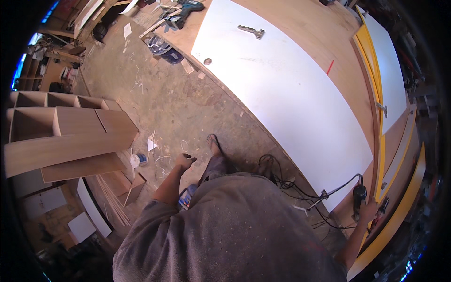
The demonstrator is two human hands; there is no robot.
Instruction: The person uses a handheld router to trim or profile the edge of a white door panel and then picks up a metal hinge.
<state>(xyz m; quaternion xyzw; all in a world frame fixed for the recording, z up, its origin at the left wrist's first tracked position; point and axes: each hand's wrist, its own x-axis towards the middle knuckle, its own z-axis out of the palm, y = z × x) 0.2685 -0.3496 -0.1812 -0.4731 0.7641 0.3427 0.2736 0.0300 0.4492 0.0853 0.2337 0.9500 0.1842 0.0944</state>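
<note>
At the bench's near right corner, my right hand (369, 210) is right against a black corded power tool (360, 196). Its fingers are too small and hidden to show a grip. A second dark tool (384, 206) lies just beyond that hand. The black cable (345, 184) arches off the power tool toward the bench edge. My left hand (186, 161) hangs over the floor beside my leg, fingers curled in, with nothing visible in it. A large white panel (282, 89) lies on the bench, bearing a metal hinge (252, 31).
Yellow-edged panels (373, 61) run along the right side. A cordless drill (188, 8) sits at the far end of the bench, above a dark bucket (164, 50). A wooden shelf unit (70, 141) and a white tub (137, 160) stand left. Cables (282, 181) trail by my foot.
</note>
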